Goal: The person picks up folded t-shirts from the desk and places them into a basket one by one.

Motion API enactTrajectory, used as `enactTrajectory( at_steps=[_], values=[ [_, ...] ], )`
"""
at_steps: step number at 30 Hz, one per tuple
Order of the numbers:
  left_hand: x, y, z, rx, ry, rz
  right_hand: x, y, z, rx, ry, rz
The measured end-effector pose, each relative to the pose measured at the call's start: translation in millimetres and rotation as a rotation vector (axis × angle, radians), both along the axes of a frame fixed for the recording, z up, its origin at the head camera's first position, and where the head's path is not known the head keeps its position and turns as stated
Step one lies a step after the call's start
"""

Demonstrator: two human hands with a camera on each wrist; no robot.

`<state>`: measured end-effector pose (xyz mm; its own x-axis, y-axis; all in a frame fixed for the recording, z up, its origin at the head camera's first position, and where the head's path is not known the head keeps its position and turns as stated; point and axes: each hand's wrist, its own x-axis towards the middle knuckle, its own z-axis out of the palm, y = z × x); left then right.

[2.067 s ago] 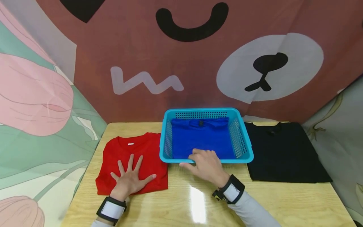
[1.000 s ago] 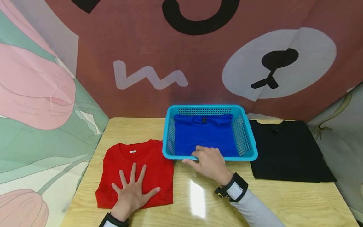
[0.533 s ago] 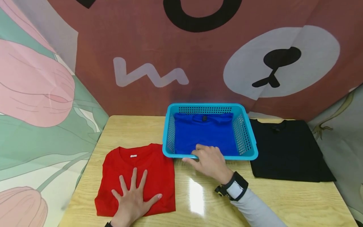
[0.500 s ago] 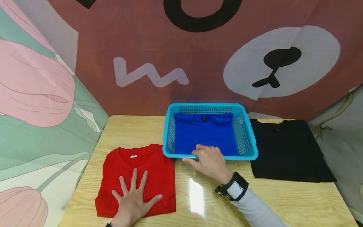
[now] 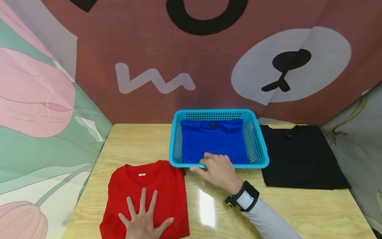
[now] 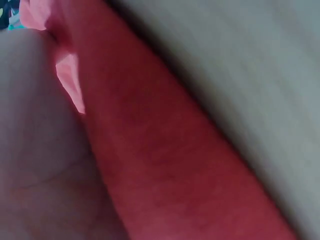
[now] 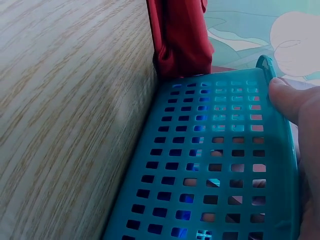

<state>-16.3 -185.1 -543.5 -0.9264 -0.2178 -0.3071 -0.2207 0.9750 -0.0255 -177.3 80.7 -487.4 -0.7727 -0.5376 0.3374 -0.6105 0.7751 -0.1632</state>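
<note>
A folded red T-shirt (image 5: 167,196) lies on the left of the table, its collar toward the wall. My left hand (image 5: 143,222) rests flat on it with fingers spread; the left wrist view shows the palm (image 6: 45,150) against the red cloth (image 6: 165,150). My right hand (image 5: 219,171) grips the front rim of a turquoise plastic basket (image 5: 253,142), thumb outside and fingers curled inside. In the right wrist view the thumb (image 7: 287,95) hooks over the rim of the perforated wall (image 7: 280,185). Inside the basket lies a folded blue shirt (image 5: 213,142).
A folded black T-shirt (image 5: 301,159) lies to the right of the basket. The wooden table (image 5: 140,139) meets a brown printed cloth (image 5: 143,39) at the back, with a floral cloth (image 5: 30,159) at the left.
My left hand has slid toward the near table edge, and the red T-shirt has moved with it, away from the back. The right hand keeps its hold on the basket, which stays put.
</note>
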Motion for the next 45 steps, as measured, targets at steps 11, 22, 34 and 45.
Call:
enactTrajectory(
  at_steps=[11, 22, 34, 45],
  values=[
    [9.0, 21.3, 3.1, -0.046, -0.023, -0.045, -6.3, 1.2, 5.8, -0.019, -0.005, -0.001],
    [32.2, 50.8, -8.4, -0.133, 0.105, -0.108, -8.0, 2.7, 4.7, -0.007, -0.026, -0.019],
    [29.7, 61.4, 6.6, -0.022, -0.07, -0.208, -2.6, 0.4, 5.1, 0.013, -0.073, -0.02],
    [26.1, 85.0, 11.1, 0.015, -0.131, -0.278, 0.6, 0.0, 3.7, 0.019, -0.082, -0.01]
  ],
)
